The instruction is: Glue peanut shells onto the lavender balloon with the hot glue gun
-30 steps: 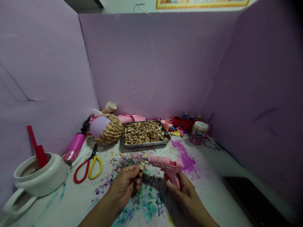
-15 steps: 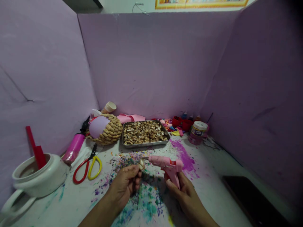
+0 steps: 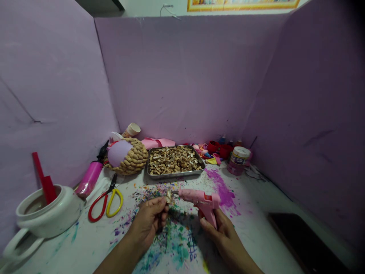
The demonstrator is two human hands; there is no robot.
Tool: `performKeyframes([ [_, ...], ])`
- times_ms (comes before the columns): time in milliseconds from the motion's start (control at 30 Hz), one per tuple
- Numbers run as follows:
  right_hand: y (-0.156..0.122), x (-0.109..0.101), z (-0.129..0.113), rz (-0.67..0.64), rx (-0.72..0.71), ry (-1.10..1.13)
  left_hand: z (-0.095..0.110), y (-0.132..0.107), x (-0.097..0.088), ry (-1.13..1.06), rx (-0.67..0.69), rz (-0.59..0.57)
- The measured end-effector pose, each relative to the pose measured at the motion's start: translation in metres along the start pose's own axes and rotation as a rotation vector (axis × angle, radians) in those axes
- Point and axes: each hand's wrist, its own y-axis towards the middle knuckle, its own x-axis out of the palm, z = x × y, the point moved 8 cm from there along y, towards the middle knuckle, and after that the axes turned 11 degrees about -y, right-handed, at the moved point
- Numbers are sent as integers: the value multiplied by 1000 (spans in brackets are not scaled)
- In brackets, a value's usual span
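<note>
Head: right grip [image 3: 224, 233] wraps crosswise glue gun [image 3: 196, 196], nozzle [image 3: 175, 192] leftward; left grip [image 3: 148, 220] pinches shell [image 3: 169, 196].

A craft workspace: 3 purple panels [image 3: 182, 76] around a paint-stained table [image 3: 245, 205], scissors [image 3: 111, 188] lower left, glue gun [image 3: 199, 196] lower centre.

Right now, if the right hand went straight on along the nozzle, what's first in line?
Probably the shell piece pinched in the left hand: the glue gun in the right hand has its nozzle tip right beside it. Contact or gap: unclear.
</note>
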Motion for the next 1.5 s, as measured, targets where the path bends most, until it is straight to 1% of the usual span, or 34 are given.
performKeyframes([
  [333, 0, -2, 2, 29, 11, -22, 2, 0, 2, 26, 12, -32],
  [500, -3, 2, 0, 4, 29, -67, 1, 0, 3, 41, 17, -55],
  [767, -2, 4, -5, -11, -14, -56, 4, -2, 6, 19, 17, -73],
  [900, -3, 6, -2, -35, 7, -67, 5, -2, 7, -17, 5, -67],
  [1100, -5, 9, 2, -71, 34, -27, 7, 0, 5, -69, -16, -55],
  [1333, -4, 9, 5, -89, 46, -33, 8, 1, 6, -79, -13, -64],
  [1500, -4, 7, 3, -71, 36, -48, 9, 1, 7, -65, 1, -86],
])
